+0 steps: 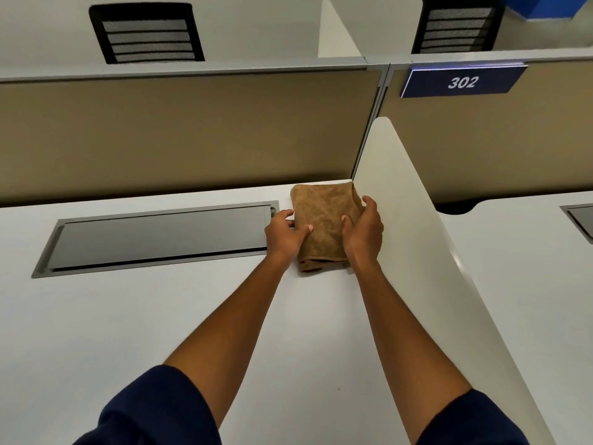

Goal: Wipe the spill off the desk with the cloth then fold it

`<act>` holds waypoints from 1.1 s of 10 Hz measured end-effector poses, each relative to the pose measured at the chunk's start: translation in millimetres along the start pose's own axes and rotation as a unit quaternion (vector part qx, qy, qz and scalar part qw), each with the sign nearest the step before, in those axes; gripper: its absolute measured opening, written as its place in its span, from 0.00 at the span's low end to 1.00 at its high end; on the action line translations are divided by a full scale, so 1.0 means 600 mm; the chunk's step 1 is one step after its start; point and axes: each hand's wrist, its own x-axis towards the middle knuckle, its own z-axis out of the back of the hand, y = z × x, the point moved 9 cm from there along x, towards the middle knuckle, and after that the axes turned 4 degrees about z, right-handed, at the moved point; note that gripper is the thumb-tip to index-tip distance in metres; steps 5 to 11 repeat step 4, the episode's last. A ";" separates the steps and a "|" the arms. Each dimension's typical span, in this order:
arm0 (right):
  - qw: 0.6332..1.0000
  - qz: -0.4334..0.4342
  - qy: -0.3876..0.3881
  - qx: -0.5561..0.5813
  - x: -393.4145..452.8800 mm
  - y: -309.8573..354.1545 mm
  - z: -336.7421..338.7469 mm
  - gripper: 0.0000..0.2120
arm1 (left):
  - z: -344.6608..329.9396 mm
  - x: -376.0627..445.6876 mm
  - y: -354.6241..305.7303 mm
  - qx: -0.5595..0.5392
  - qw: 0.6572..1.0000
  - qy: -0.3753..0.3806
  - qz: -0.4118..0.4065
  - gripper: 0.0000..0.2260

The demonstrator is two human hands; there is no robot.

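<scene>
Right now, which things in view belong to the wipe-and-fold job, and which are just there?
Job: folded brown cloth; white desk; left hand and right hand, both on the cloth.

Just there: grey cable hatch; white side divider; sign 302; two black chairs.

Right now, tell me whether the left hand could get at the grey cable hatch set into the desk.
Probably yes. The left hand sits at the hatch's right end, nothing lies between them, though its grip is on the folded brown cloth.

Bright even light, soft shadows, wide-angle edge distortion
</scene>
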 end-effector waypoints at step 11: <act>0.972 0.106 0.112 -0.179 -0.117 -0.017 0.004 0.26 | -0.010 -0.120 0.000 0.282 0.945 0.074 -0.149 0.27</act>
